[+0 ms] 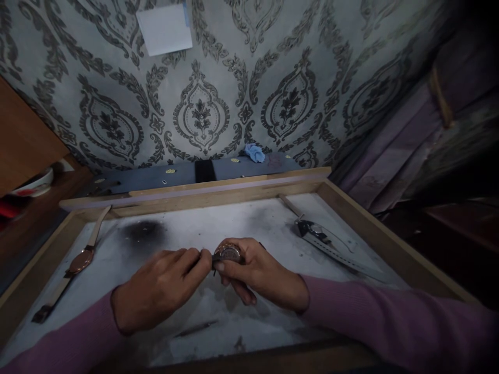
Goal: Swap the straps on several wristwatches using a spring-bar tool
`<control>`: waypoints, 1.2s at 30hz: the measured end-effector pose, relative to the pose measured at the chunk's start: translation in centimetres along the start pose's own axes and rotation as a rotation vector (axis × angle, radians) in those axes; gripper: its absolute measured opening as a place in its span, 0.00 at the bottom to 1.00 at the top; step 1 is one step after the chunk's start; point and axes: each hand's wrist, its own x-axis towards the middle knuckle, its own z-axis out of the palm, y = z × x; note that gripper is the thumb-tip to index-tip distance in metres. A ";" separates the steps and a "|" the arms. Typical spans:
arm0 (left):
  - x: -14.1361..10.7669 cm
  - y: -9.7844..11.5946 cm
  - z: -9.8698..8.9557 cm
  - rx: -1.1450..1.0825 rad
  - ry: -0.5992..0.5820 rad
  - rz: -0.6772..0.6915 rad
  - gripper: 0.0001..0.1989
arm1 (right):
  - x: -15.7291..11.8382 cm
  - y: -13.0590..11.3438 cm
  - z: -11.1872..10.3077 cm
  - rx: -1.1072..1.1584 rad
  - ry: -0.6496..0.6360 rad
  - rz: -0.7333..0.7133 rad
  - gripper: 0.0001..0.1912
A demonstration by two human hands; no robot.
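Observation:
My right hand (pixel 259 270) is closed around a round watch (pixel 230 253), its case tilted up between thumb and fingers. Beside it, my left hand (pixel 167 283) pinches a dark strap (pixel 215 259) at the left edge of the case; its fingers hide most of the strap. Below the hands a thin pointed tool (pixel 196 328) lies on the white tray floor. A watch with a coppery round face (pixel 81 261) and a light strap is stretched out at the left. On the right lies another watch (pixel 317 229) with a dark, stitched-looking strap.
A wooden rim (pixel 374 228) surrounds the white work surface. Behind it, a crumpled blue cloth (pixel 254 152) sits on a blue covering by the patterned wall. A bowl (pixel 37 184) stands on a shelf at left. Purple fabric (pixel 397 156) hangs at right.

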 end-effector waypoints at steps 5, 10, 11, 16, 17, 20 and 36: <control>-0.2 0.0 0.0 -0.063 0.009 -0.052 0.17 | -0.1 -0.2 0.0 0.008 -0.008 -0.007 0.15; -0.5 -0.1 0.0 -0.014 -0.031 -0.021 0.16 | -0.1 -0.2 -0.1 -0.006 -0.015 -0.012 0.15; -0.5 -0.1 -0.1 -0.013 -0.037 -0.021 0.17 | -0.1 -0.2 0.0 -0.009 -0.014 -0.010 0.15; -0.4 -0.2 -0.2 -0.121 -0.029 -0.077 0.17 | -0.1 -0.2 0.0 -0.013 -0.026 0.003 0.15; -0.4 -0.1 -0.2 -0.134 -0.029 -0.089 0.16 | -0.1 -0.1 0.0 -0.008 -0.026 0.002 0.15; -0.4 0.1 0.0 -0.173 -0.038 -0.129 0.15 | 0.0 0.1 -0.1 0.008 -0.021 0.002 0.15; 0.1 0.4 0.6 -0.524 -0.037 -0.317 0.18 | 0.0 0.4 -0.2 0.008 -0.016 0.020 0.15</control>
